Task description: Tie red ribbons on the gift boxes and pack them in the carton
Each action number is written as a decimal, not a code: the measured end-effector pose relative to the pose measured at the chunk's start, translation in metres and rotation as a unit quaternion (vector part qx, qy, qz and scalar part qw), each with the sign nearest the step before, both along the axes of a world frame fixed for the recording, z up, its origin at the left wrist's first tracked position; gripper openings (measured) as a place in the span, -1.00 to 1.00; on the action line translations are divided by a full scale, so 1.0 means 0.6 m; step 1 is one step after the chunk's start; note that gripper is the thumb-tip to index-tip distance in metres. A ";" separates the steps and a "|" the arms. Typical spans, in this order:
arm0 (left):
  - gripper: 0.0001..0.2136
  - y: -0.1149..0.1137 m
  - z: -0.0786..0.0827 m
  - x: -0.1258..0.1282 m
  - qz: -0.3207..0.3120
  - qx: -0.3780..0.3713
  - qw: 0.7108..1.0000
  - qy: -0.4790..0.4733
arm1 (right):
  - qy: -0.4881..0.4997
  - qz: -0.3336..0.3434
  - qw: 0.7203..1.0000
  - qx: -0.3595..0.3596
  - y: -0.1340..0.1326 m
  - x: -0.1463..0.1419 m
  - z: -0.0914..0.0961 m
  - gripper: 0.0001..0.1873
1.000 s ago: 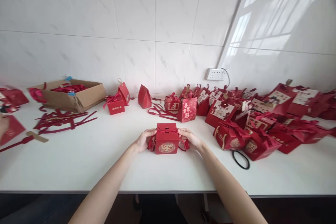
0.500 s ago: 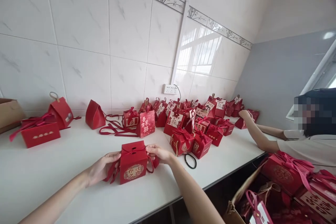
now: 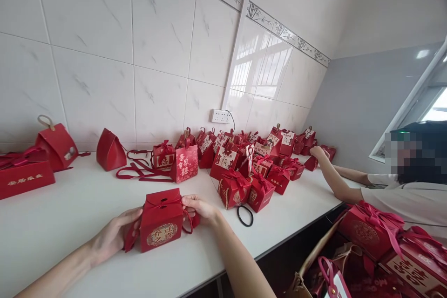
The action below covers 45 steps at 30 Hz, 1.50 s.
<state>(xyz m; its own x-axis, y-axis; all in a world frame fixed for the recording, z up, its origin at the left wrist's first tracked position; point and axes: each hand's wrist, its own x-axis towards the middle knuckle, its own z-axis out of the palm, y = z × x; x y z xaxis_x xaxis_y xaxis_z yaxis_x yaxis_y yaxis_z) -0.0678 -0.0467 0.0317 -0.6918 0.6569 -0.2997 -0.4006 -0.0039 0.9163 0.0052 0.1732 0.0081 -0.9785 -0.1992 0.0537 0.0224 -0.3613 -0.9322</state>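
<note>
A red gift box (image 3: 161, 229) with gold lettering in a round emblem stands on the white table in front of me. A red ribbon (image 3: 164, 203) runs across its top, through the dark holes there. My left hand (image 3: 117, 233) grips the box's left side, thumb near the upper edge, with a ribbon end (image 3: 130, 238) hanging by its fingers. At the upper right corner, my right hand (image 3: 199, 209) has thumb and fingers pinched together on the ribbon, close against the box. A twisted red cord handle (image 3: 188, 224) hangs below that hand.
Many finished-looking red boxes (image 3: 234, 187) crowd the table's right and back. Loose red ribbons (image 3: 139, 172) lie beside a pink-red box (image 3: 186, 164). A black ring (image 3: 245, 216) lies near the front edge. A co-worker's arm (image 3: 335, 177) reaches in; a filled carton (image 3: 314, 253) stands lower right.
The view has turned slightly, so the box, hands and table things appear further left. Both hands keep hold at the box's sides, and the ribbon on top looks much the same.
</note>
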 end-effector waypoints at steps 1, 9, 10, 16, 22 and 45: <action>-0.61 0.000 0.002 0.002 -0.007 0.011 1.000 -0.014 | 0.000 0.001 1.000 0.000 0.001 0.000 0.000 -0.61; -0.65 0.000 -0.003 0.002 -0.018 0.032 0.999 -0.016 | 0.001 -0.001 1.000 0.008 -0.001 0.003 0.005 -0.61; -0.66 0.000 -0.005 0.001 -0.018 0.034 0.999 -0.016 | 0.000 -0.002 1.000 0.010 -0.001 0.003 0.005 -0.60; -0.63 0.003 -0.004 0.003 -0.017 0.026 0.999 -0.017 | -0.001 0.000 1.000 0.030 0.003 -0.001 0.001 -0.57; -0.57 0.000 0.012 0.017 -0.067 0.006 0.997 0.035 | -0.003 0.002 0.999 0.043 0.002 0.024 0.012 -0.57; -0.61 0.012 0.006 0.035 -0.185 -0.034 0.978 0.088 | -0.007 -0.107 0.989 0.106 0.013 0.088 0.020 -0.46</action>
